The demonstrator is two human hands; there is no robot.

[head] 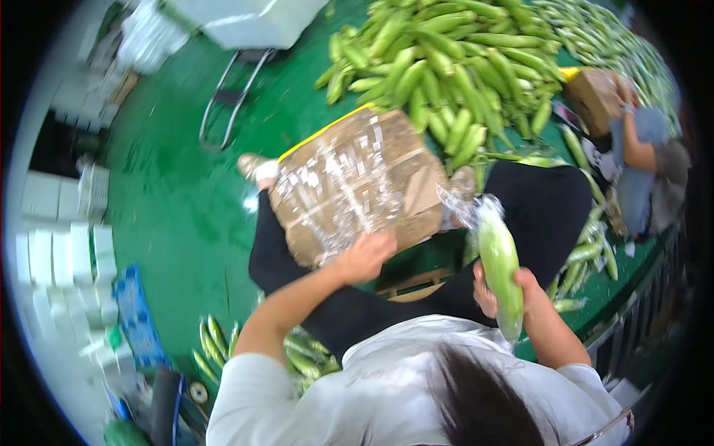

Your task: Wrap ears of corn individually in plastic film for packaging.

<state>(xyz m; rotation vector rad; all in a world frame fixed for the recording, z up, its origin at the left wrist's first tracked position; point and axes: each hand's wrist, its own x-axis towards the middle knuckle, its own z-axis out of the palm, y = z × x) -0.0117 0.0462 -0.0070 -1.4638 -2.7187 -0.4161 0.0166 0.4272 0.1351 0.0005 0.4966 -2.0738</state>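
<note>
A long light-green vegetable (499, 267) is wrapped in clear plastic film, and my right hand (527, 290) grips it by its lower half. Loose film (463, 209) bunches out at the upper end of the vegetable. Between my legs stands a cardboard box (413, 167) whose top carries crumpled clear film and torn strips of tape. My left hand (367, 257), somewhat blurred, rests with curled fingers at the box's near edge, beside gathered film (337, 242). Whether those fingers pinch any film cannot be made out.
A large heap of unwrapped green vegetables (446, 61) lies ahead on the green floor. Wrapped ones lie at left (304, 357) and right (580, 262). A co-worker (641, 161) sits at right by another box (588, 100). A metal-framed trolley (234, 100) stands ahead left.
</note>
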